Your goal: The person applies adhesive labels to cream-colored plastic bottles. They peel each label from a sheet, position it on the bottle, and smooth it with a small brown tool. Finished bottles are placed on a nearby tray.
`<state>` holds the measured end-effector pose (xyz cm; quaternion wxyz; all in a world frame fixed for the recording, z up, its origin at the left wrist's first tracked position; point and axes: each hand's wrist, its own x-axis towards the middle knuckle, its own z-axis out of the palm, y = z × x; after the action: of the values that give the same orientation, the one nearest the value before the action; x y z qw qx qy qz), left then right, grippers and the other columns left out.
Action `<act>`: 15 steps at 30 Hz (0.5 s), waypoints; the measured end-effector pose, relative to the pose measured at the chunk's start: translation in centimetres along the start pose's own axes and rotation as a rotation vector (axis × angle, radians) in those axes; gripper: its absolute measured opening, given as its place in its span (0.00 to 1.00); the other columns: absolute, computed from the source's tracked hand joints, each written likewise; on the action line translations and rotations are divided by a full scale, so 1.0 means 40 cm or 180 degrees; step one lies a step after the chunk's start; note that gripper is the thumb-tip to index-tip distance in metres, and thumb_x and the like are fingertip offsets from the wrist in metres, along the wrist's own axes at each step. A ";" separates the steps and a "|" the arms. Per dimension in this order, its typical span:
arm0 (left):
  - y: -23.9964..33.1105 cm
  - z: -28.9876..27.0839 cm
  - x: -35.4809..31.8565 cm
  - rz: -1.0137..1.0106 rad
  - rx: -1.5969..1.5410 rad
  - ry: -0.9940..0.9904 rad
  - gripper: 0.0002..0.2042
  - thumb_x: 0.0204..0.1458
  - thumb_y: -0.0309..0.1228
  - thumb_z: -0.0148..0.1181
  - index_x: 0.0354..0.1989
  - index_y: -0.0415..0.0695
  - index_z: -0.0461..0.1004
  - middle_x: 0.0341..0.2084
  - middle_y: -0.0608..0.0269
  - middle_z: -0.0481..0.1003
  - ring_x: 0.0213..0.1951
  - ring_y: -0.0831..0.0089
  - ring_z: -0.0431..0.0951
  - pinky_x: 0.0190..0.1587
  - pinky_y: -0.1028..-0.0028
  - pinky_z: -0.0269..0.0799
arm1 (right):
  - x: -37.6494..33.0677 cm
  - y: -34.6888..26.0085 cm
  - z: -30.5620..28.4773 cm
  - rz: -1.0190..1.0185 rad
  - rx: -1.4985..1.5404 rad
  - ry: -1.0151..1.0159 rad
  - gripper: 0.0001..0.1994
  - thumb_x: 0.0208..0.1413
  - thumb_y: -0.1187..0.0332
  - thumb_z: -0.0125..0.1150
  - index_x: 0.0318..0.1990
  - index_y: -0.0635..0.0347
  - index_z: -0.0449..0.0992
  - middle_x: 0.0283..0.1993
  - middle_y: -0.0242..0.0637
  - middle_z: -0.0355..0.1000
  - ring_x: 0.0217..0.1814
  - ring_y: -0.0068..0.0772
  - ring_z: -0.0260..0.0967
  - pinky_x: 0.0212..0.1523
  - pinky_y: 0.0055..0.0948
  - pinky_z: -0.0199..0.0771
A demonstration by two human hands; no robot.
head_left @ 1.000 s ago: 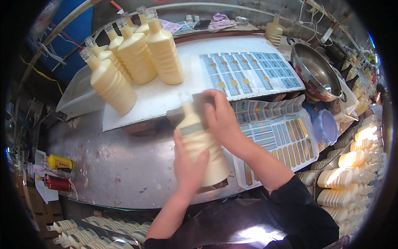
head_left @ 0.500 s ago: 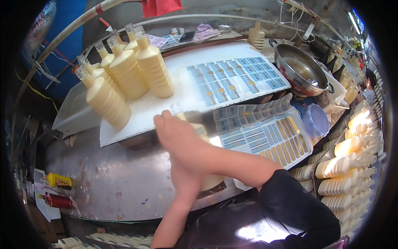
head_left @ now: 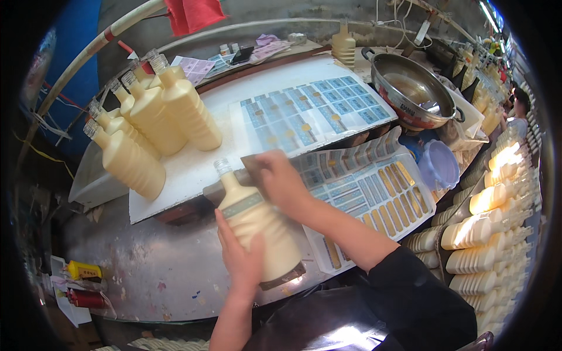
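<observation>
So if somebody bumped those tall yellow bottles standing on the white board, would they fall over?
Probably fairly easily: the standing bottles are tall with narrow necks, so a push up high could tip them. They look full of creamy liquid, so likely heavy, which steadies them a bit. They stand close together on the white board, so one might knock its neighbour.

Bright, even daylight fills the scene, with glare on the stacked bottles (head_left: 486, 199) right of the counter (head_left: 146, 269), slight blur on the right hand (head_left: 281, 178), and fisheye bending with black corners.
</observation>
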<state>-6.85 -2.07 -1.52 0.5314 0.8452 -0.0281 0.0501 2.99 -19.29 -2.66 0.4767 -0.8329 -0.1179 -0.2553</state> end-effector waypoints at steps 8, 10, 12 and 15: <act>-0.022 0.008 -0.057 -0.0436 -0.0868 -0.0151 0.47 0.52 0.27 0.61 0.77 0.36 0.39 0.69 0.39 0.57 0.69 0.53 0.62 0.71 0.59 0.56 | 0.011 0.030 -0.183 0.0887 0.0893 0.0256 0.16 0.59 0.70 0.61 0.54 0.59 0.79 0.52 0.46 0.79 0.51 0.41 0.76 0.55 0.34 0.74; -0.030 0.006 -0.093 -0.0337 -0.0602 -0.0167 0.47 0.51 0.28 0.61 0.77 0.36 0.39 0.69 0.40 0.57 0.69 0.53 0.61 0.71 0.59 0.55 | 0.011 0.131 -0.264 0.1487 0.1469 0.0171 0.15 0.58 0.69 0.62 0.52 0.60 0.81 0.47 0.41 0.80 0.45 0.27 0.77 0.51 0.28 0.75; -0.040 0.007 -0.113 -0.0285 -0.0727 -0.0076 0.48 0.50 0.30 0.62 0.77 0.35 0.39 0.70 0.39 0.55 0.70 0.52 0.59 0.72 0.58 0.55 | 0.044 0.143 -0.375 0.1882 0.0549 0.0105 0.15 0.58 0.64 0.62 0.48 0.61 0.83 0.44 0.40 0.81 0.42 0.23 0.75 0.47 0.25 0.74; -0.057 0.019 -0.117 -0.0111 -0.0713 0.0013 0.49 0.50 0.33 0.64 0.77 0.34 0.40 0.70 0.38 0.55 0.70 0.51 0.60 0.72 0.58 0.55 | 0.078 0.164 -0.479 0.1476 -0.1394 0.0418 0.13 0.55 0.65 0.59 0.43 0.60 0.85 0.41 0.43 0.80 0.41 0.35 0.78 0.45 0.34 0.77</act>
<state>-11.23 -1.81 -4.42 0.6234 0.7807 -0.0178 0.0392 2.48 -39.21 2.17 0.3382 -0.9020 0.1637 -0.2124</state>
